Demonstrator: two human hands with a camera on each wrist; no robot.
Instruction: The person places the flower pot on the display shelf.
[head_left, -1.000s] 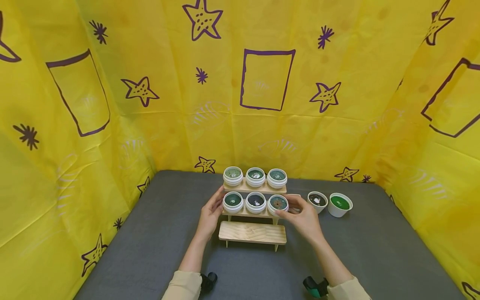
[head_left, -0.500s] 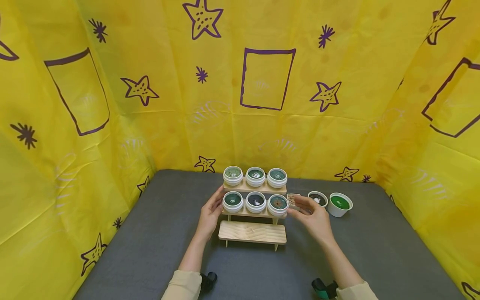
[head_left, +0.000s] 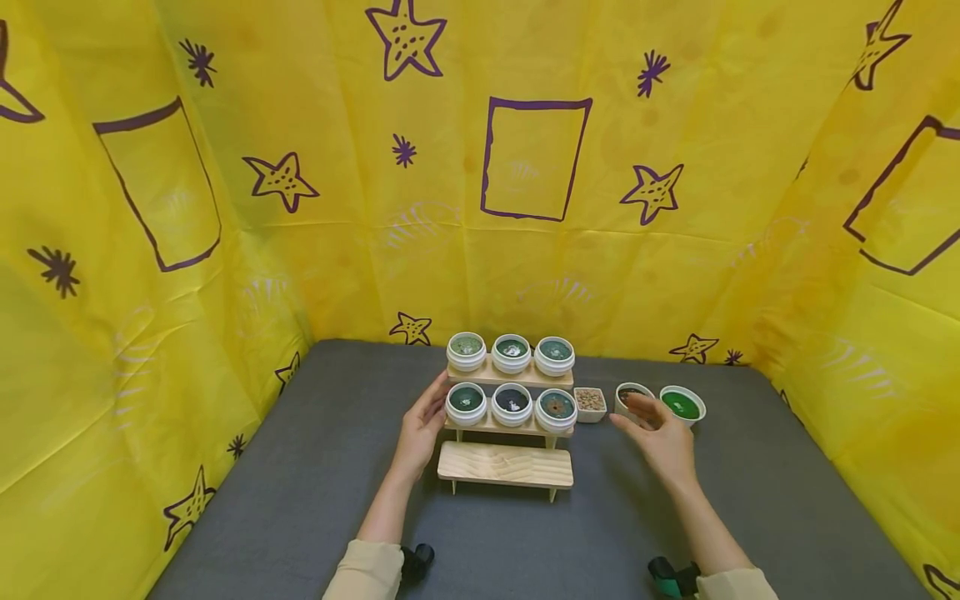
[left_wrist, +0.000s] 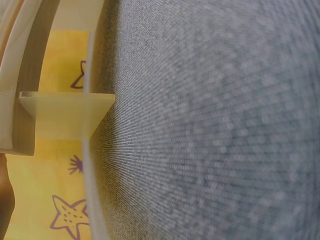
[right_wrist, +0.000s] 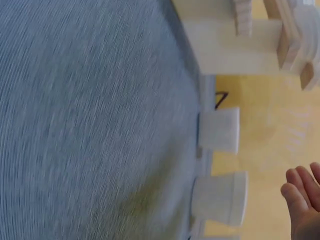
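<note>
A three-tier wooden stand [head_left: 505,465] carries small white jars with dark and green contents on its upper two tiers. My left hand [head_left: 420,429] rests at the left end of the middle tier, fingers beside the dark green jar [head_left: 466,402]. A fingertip [left_wrist: 5,200] shows at the edge of the left wrist view, below the shelf's end. My right hand [head_left: 666,442] holds nothing, its fingers loosely bent in front of a white cup of dark contents [head_left: 622,410], partly hiding it. A square white dish of pinkish-brown bits [head_left: 590,403] sits between stand and cup.
A white cup of bright green contents [head_left: 681,408] stands right of the dark one. The lowest tier of the stand is bare wood. A grey table [head_left: 300,500] lies below, with yellow patterned cloth [head_left: 525,267] hanging behind and at both sides.
My right hand has left the right-end jar of the middle tier and moved right, past the square dish, which is now uncovered, to the dark cup. My left hand stays in place.
</note>
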